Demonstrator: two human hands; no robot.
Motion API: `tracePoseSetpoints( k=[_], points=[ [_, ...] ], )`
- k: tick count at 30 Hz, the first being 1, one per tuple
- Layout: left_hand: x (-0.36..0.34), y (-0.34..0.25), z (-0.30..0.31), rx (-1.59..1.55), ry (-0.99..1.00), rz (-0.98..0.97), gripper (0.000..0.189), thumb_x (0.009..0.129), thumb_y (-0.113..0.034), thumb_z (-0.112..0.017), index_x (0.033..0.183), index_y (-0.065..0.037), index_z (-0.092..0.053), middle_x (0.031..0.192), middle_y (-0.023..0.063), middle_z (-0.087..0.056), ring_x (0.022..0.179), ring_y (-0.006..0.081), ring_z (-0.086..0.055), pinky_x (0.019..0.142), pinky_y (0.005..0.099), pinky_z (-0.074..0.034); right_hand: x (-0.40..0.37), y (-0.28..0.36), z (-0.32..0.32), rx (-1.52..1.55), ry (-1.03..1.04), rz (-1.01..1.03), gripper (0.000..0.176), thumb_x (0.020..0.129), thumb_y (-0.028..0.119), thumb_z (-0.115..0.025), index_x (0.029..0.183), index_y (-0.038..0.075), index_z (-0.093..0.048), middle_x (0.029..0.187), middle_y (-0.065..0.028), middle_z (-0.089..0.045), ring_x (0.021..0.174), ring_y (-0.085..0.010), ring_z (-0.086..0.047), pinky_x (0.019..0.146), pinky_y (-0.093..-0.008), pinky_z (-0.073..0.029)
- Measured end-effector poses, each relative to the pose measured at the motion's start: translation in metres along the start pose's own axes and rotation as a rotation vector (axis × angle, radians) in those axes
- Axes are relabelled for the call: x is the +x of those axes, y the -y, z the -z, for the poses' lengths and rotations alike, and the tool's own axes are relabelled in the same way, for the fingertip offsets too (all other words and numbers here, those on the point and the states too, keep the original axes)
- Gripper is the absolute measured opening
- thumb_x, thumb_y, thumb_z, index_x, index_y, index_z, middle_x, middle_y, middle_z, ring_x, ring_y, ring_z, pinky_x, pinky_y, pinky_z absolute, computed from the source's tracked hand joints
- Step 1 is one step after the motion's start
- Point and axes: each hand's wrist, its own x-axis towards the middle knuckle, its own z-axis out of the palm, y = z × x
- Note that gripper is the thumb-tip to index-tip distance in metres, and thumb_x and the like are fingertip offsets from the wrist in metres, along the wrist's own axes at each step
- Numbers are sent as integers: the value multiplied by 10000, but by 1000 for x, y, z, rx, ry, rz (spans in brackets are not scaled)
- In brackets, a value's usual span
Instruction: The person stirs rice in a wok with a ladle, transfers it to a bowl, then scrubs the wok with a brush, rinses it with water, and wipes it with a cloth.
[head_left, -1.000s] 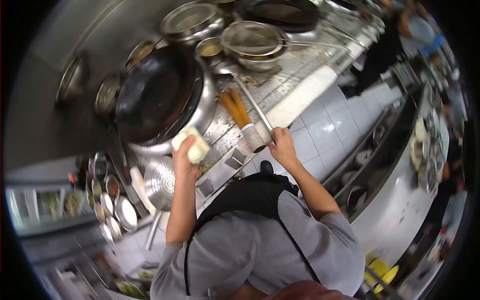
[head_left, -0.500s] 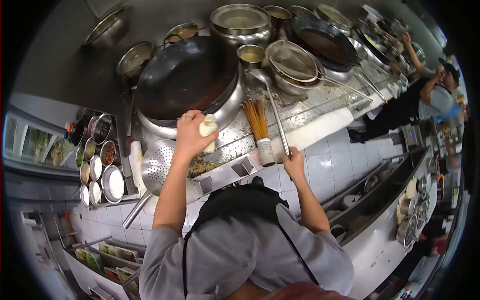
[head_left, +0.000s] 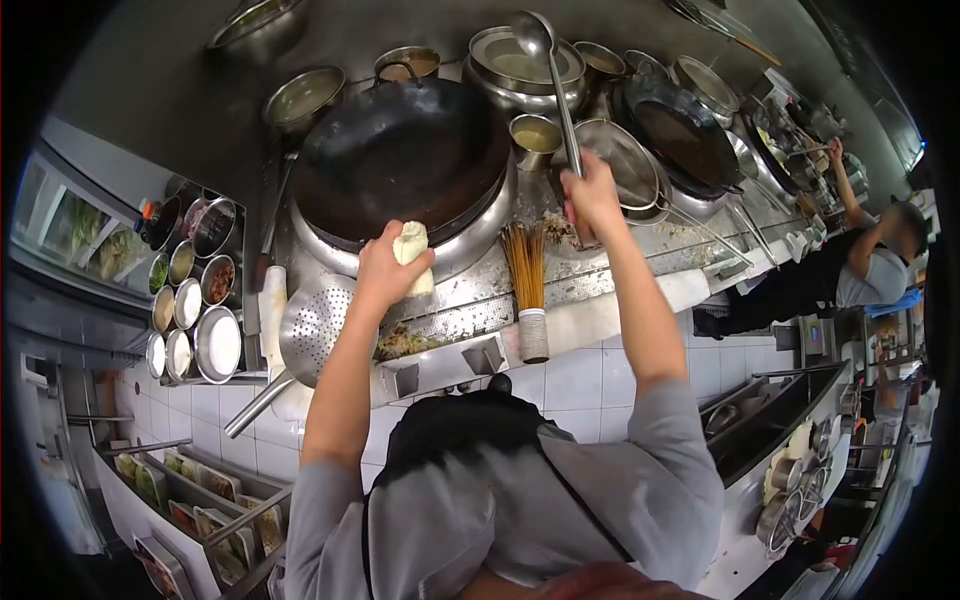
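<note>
A large black wok [head_left: 400, 150] sits tilted on a steel ring on the stove. My left hand [head_left: 378, 272] is closed around a folded pale cloth [head_left: 411, 243] at the wok's near rim; whether it also grips a handle is hidden. In my right hand [head_left: 592, 195] is the long handle of a steel ladle [head_left: 562, 95], its bowl raised in front of a steel pot [head_left: 488, 95] at the back. Below that hand a bamboo wok brush [head_left: 525, 285] lies at the stove's front edge. A mesh strainer [head_left: 620, 170] rests just beyond the hand.
A perforated skimmer [head_left: 315, 325] lies left of my left forearm. A small pot of yellowish liquid [head_left: 536, 134] stands right of the wok. Bowls of ingredients [head_left: 217, 343] fill the left side. A second wok [head_left: 680, 140] and a co-worker [head_left: 875, 260] are further right.
My right hand has lifted the ladle from the stove's front edge, up and forward, so its bowl is now high at the back. My left hand stays at the wok's rim with the cloth.
</note>
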Motion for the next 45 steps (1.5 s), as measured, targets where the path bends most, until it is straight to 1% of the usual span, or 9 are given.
tracePoseSetpoints(
  k=[9, 11, 12, 15, 19, 27, 31, 38, 45],
  points=[
    [-1, 3, -2, 70, -53, -28, 447, 700, -323, -814, 957, -30, -593, 846, 188, -705, 812, 371, -701, 735, 433, -534, 197, -17, -31, -470, -128, -25, 279, 783, 139, -619, 938, -74, -709, 816, -233, -731, 818, -345, -744, 800, -401, -574],
    [-2, 8, -2, 86, -40, -7, 448, 688, -315, -822, 940, -25, -590, 838, 179, -703, 797, 352, -700, 727, 421, -532, 211, -19, -30, -344, -20, -122, 254, 786, 139, -618, 860, -84, -717, 784, -252, -720, 785, -328, -749, 772, -397, -578],
    [-1, 10, -2, 89, -27, 0, 451, 682, -312, -826, 933, -22, -588, 833, 175, -701, 789, 342, -699, 723, 415, -530, 223, -26, -32, -318, 23, -143, 236, 829, 140, -616, 801, -78, -703, 677, -220, -694, 637, -273, -722, 643, -373, -577],
    [1, 9, -1, 41, 20, 25, 477, 659, -323, -838, 922, -15, -587, 842, 185, -697, 802, 360, -677, 746, 434, -518, 203, 7, -13, 216, 205, -307, 197, 928, 70, -571, 744, 8, -600, 558, -93, -586, 403, -179, -539, 381, -318, -452],
    [1, 11, -3, 59, 41, 54, 499, 657, -355, -835, 930, -16, -591, 894, 225, -702, 891, 444, -661, 804, 493, -511, 202, 8, -9, 1165, 193, -551, 357, 959, 127, -594, 610, 87, -530, 542, -49, -535, 439, -155, -493, 401, -270, -408],
    [-1, 1, -10, 71, 11, 7, 464, 686, -307, -832, 923, 9, -588, 859, 236, -707, 851, 394, -704, 761, 440, -533, 115, 42, -38, 1431, 252, -397, 385, 1004, 207, -515, 631, 111, -499, 546, -41, -521, 466, -175, -500, 488, -322, -450],
    [-4, 37, -19, -289, 43, -49, 423, 695, -274, -831, 940, -14, -606, 806, 134, -686, 686, 325, -653, 702, 398, -534, 51, 53, -84, 1768, 239, -423, 282, 997, 217, -534, 737, 108, -519, 561, -21, -512, 471, -169, -495, 451, -315, -459],
    [-24, 45, -4, 127, 75, -311, 513, 651, -272, -848, 1043, -10, -646, 1196, 181, -575, 1154, 364, -467, 1028, 462, -361, -40, 55, -130, 2148, 201, -427, 172, 1019, 225, -513, 899, 103, -532, 706, 17, -535, 561, -93, -528, 491, -242, -485],
    [-23, 47, -1, 157, 91, -366, 507, 641, -270, -857, 1021, 3, -661, 1199, 195, -582, 1147, 379, -493, 1015, 466, -387, -111, 29, -134, 2265, 449, -415, 397, 1050, 495, -422, 1126, 143, -588, 675, 45, -498, 568, -96, -491, 541, -272, -452]
  ],
)
